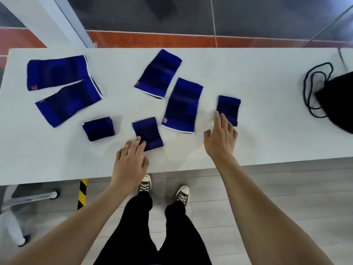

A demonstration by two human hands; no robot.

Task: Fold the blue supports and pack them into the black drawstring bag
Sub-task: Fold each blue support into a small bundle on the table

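Several blue supports lie on the white table [267, 131]. Two long ones [57, 72] [68, 102] rest flat at the far left, and two more [158, 73] [182, 106] lie in the middle. Three are folded small: one at the left front [98, 129], one at the centre front [148, 132], one at the right [228, 109]. My left hand [130, 159] is spread, its fingertips on the near edge of the centre folded support. My right hand [221, 134] is spread too, fingertips touching the right folded support. The black drawstring bag [336, 104] lies at the table's right edge.
The bag's black cord [309, 88] loops over the table to its left. The table's near edge runs just behind my wrists. A chair base [23, 203] and a yellow-black striped strip [82, 194] are on the floor at the left.
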